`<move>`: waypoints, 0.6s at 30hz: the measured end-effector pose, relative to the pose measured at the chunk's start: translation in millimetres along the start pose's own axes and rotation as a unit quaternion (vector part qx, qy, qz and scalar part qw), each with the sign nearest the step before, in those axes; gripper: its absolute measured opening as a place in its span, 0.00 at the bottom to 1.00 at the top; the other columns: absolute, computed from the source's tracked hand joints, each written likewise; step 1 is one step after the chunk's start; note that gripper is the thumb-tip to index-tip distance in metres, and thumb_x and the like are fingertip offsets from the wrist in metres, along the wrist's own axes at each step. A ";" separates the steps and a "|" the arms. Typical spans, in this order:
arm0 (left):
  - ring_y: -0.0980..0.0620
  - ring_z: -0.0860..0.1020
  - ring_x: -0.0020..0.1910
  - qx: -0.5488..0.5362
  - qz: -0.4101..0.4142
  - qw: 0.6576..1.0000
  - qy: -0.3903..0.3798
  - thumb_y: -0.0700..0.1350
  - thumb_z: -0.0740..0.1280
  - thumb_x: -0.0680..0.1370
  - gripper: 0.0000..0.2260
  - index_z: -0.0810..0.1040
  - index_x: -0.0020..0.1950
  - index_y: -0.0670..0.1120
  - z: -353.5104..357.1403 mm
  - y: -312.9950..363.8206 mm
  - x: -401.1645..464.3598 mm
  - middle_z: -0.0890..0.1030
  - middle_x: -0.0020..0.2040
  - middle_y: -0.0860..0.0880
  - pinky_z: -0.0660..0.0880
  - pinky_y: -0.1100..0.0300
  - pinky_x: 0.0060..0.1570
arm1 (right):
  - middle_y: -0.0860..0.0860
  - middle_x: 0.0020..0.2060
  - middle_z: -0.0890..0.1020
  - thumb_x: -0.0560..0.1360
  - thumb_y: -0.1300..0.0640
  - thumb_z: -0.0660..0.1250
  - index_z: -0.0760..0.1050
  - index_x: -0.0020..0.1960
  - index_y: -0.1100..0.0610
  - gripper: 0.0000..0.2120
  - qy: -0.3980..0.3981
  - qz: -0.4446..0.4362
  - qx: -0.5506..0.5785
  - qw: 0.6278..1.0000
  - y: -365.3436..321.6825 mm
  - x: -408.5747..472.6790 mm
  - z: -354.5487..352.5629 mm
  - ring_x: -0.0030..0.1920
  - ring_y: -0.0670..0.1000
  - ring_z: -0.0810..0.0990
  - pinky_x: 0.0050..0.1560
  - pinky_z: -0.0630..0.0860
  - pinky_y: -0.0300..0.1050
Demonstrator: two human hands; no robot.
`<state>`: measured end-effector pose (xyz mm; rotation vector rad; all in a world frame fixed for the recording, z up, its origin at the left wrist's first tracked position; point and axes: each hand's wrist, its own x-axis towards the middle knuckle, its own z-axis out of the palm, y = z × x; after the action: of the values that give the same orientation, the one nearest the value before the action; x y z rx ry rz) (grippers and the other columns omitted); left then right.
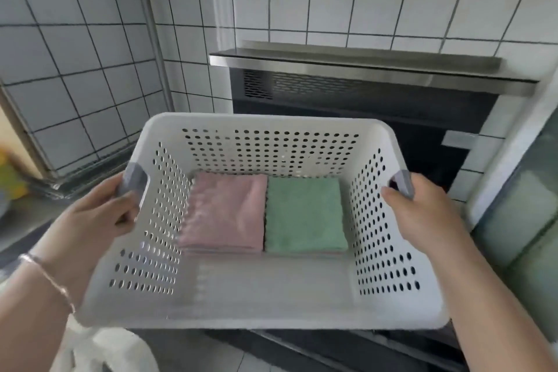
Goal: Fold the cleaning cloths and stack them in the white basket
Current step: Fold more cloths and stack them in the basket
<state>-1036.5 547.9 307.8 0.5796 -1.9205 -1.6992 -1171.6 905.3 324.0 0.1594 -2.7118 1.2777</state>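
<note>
I hold the white perforated basket (265, 302) up in the air in front of me. My left hand (93, 220) grips its grey left handle (133, 181). My right hand (422, 214) grips the grey right handle (403, 183). Inside, against the far wall, lie two stacks of folded cloths side by side. A pink cloth (225, 211) tops the left stack and a green cloth (305, 214) tops the right one. The near half of the basket floor is bare.
Behind the basket is a black range hood (362, 93) with a steel top edge, set in a white tiled wall (332, 6). A frosted glass panel (525, 220) stands at the right. Blurred yellow-green objects (9, 175) sit at the far left on a counter.
</note>
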 end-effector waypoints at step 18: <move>0.54 0.65 0.33 -0.100 -0.059 0.944 0.308 0.42 0.63 0.78 0.06 0.78 0.44 0.49 -39.0 -42.8 215.4 0.69 0.33 0.51 0.66 0.61 0.38 | 0.55 0.43 0.77 0.79 0.54 0.57 0.73 0.54 0.57 0.10 -0.185 -0.233 -0.017 0.955 -163.6 325.6 294.8 0.41 0.56 0.74 0.35 0.66 0.43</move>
<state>-1180.8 379.0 288.6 1.0190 -1.2745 -1.5149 -1490.7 562.1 317.9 1.0608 -2.7270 1.1441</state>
